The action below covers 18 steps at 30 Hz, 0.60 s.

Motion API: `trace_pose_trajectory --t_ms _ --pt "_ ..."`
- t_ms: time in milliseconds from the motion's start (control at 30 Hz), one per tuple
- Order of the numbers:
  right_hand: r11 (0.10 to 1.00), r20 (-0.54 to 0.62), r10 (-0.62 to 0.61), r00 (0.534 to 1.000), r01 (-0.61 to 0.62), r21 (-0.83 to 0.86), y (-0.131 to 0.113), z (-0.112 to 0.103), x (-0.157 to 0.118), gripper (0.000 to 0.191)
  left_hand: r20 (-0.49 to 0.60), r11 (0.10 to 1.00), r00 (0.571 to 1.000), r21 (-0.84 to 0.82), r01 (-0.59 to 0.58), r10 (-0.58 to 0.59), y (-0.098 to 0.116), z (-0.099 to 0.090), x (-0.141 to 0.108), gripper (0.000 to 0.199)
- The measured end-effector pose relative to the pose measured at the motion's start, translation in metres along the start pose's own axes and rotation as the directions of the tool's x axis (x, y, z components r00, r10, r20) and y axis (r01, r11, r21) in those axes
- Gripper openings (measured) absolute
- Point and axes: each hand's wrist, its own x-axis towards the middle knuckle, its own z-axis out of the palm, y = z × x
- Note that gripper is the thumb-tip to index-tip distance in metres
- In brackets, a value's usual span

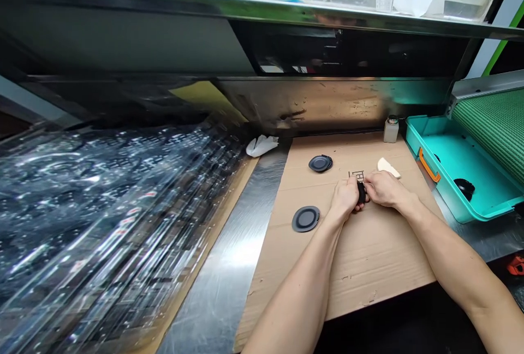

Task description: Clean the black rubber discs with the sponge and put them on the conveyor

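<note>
My left hand [346, 195] and my right hand [380, 187] meet above the cardboard sheet [380, 255]. Between them is a small black part [361, 192], with the fingers of both hands closed on it. Left of my hands, a round dark disc [305, 218] lies flat on the cardboard. Farther back lie dark round pieces [320, 163] that appear stacked. A cream-coloured pad [388, 167] rests just behind my right hand.
A teal bin [481, 165] with black parts stands at the right, beside a green conveyor belt [495, 122]. A small bottle [391, 129] stands at the back. White crumpled material [261, 146] and plastic-wrapped trays [106, 223] are at the left. A metal shelf edge [262, 7] crosses above.
</note>
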Motion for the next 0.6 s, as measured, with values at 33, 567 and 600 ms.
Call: trace_pose_trajectory --t_ms 33,567,600 --pt "1.000 0.001 -0.005 1.000 0.005 -0.004 0.000 -0.001 0.000 0.021 -0.006 1.000 1.000 0.010 0.003 -0.003 0.001 0.000 -0.001 0.055" --pt "0.937 -0.470 0.200 0.859 -0.027 0.349 0.015 0.013 0.004 0.023 0.153 0.787 0.970 -0.567 0.242 -0.188 0.007 -0.024 0.012 0.047" --pt "0.935 -0.446 0.205 0.871 -0.039 0.353 0.014 0.014 0.003 0.022 0.155 0.781 0.970 -0.574 0.244 -0.189 0.007 -0.024 0.011 0.046"
